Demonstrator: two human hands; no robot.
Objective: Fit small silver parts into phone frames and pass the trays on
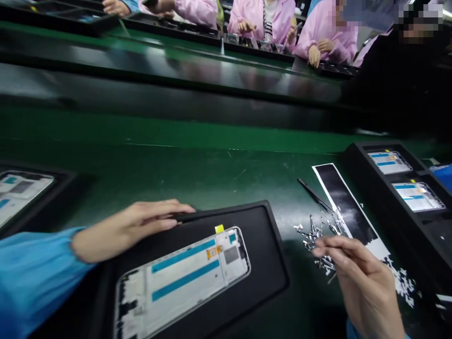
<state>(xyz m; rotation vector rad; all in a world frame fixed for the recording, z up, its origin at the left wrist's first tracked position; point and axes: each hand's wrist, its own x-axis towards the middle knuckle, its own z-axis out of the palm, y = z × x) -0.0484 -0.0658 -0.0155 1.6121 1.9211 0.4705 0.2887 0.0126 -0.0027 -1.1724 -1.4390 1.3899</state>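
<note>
A black tray [271, 245] lies tilted in front of me, holding a white phone mid-frame [183, 301] with blue strips, an orange patch and a yellow tab. My left hand [130, 230] grips the tray's far rim, thumb on the near side and fingers beyond it. Over a heap of small silver metal pieces [310, 230], my right hand [367, 278] has thumb and forefinger pinched together. Whatever sits between those fingertips blends with the heap and is too small to make out.
Dark tweezers [312, 192] and a black strip with a white border [349, 202] lie beyond the heap; white scraps [404, 285] are scattered at right. Trays with phone frames stand right [370, 188] and left [65, 181]. Co-workers in pink sleeves [196, 12] sit across the green bench.
</note>
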